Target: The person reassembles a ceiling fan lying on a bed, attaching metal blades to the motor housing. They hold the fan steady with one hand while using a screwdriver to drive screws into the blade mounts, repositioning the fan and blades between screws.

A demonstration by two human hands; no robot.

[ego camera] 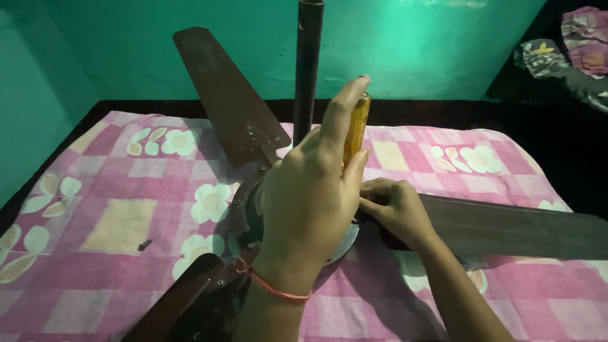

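Ceiling fan lies frame centre on the pink floral bedsheet. Left hand has its grip closed around the upright yellow-handled screwdriver; right hand pinches at the blade mount (contents hidden). Tip could slip, gouging fingers; the loose screw at lower left could get lost.

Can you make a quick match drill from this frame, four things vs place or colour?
Column A:
1. screwdriver handle
2. loose screw
3. right hand
4. down rod

Column B:
a. lies alone on the pink bedsheet, left of the fan
b. stands upright from the fan hub
c. amber yellow, gripped in the left hand
d. rests at the root of the right fan blade

Pairs: 1-c, 2-a, 3-d, 4-b
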